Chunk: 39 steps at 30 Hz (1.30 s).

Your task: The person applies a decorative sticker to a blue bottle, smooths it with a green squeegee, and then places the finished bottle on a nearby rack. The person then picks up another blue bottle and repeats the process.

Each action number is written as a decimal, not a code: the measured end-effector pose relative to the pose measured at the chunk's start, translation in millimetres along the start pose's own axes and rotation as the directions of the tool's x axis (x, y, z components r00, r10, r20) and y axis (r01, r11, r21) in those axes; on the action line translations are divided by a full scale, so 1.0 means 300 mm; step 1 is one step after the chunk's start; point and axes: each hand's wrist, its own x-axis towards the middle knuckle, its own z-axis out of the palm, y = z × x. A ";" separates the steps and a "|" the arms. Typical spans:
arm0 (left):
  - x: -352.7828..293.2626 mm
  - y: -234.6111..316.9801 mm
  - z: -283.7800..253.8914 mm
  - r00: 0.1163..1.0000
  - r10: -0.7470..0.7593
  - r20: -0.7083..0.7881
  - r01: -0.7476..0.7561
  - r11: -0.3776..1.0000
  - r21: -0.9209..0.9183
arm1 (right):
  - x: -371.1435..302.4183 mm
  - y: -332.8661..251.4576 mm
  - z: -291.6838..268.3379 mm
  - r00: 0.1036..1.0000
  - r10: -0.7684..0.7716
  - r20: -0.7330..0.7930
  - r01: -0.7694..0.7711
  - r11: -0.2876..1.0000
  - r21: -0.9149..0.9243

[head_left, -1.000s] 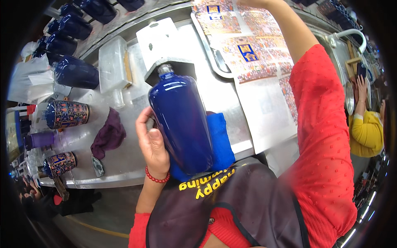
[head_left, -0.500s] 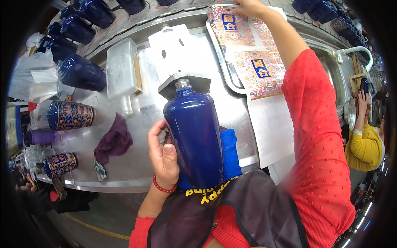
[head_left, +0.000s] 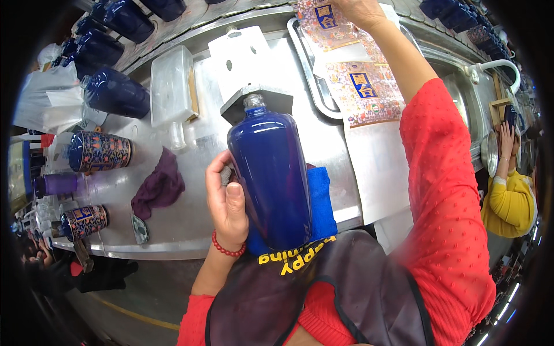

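A glossy dark blue bottle (head_left: 270, 173) lies tilted toward me, its clear neck against a grey angled stand (head_left: 262, 97). Its lower end is over a blue cloth (head_left: 323, 202) at my apron. My left hand (head_left: 228, 202) is curled beside the bottle's left side, a small grey piece (head_left: 226, 175) showing between its fingers and the bottle. At the top edge my right hand (head_left: 360, 12) is closed at the upper patterned decal sheet (head_left: 329, 37); its fingertips are partly hidden. Another patterned decal (head_left: 372, 104) lies below it on white paper (head_left: 381, 167).
A metal tray (head_left: 316, 86) lies under the decals. On the left are a clear bottle (head_left: 171, 86), a purple cloth (head_left: 158, 184), a plain blue bottle (head_left: 118, 95) and patterned bottles (head_left: 104, 151). A white tap (head_left: 496, 68) stands at right, near a person in yellow (head_left: 511, 202).
My right hand has moved slightly right, and the upper decal has shifted with it. My left hand keeps its place by the bottle. The whole view has shifted a little.
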 end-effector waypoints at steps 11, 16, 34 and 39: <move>-0.001 -0.027 -0.005 0.998 0.047 -0.034 -0.045 0.998 0.034 | -0.075 0.011 0.016 0.964 -0.141 -0.225 0.154 0.987 0.041; -0.003 0.009 0.024 0.983 0.177 -0.056 -0.155 0.949 0.274 | -0.092 0.066 0.022 0.918 -0.254 -0.304 0.276 0.961 0.029; 0.012 -0.022 0.023 0.983 0.149 -0.109 -0.108 0.941 0.321 | -0.470 0.901 0.266 0.736 0.650 0.189 -0.434 0.239 0.869; -0.001 -0.046 -0.011 0.992 0.081 -0.094 -0.058 0.972 0.226 | -0.825 1.009 0.569 0.415 0.786 0.458 -0.814 0.096 0.573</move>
